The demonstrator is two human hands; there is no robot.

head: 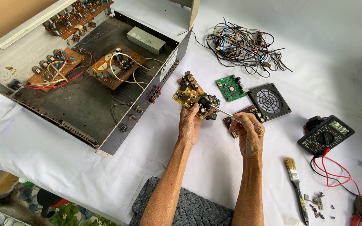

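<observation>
Outdoors, apparently: sitting at a surface (63,167) draped in white cloth, patterned floor tiles showing below its left edge. Holding a small tan circuit board (188,93) above the cloth, left hand (189,121) fingers pinching its lower edge. Gripping a slim metal screwdriver (227,113) in the right hand (249,133), fingers closed, tip touching the board. Lying nearby: open grey amplifier chassis (84,83), tangled wires (241,44), black multimeter (326,134), paintbrush (295,180).

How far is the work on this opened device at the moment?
Done: the metal chassis is open, and a green board, a fan grille, a wire bundle and loose screws lie out on the cloth. In hand: the left hand holds a yellow circuit board, and the right hand touches it with a thin tool. Left: brown boards remain wired inside the chassis.
</observation>
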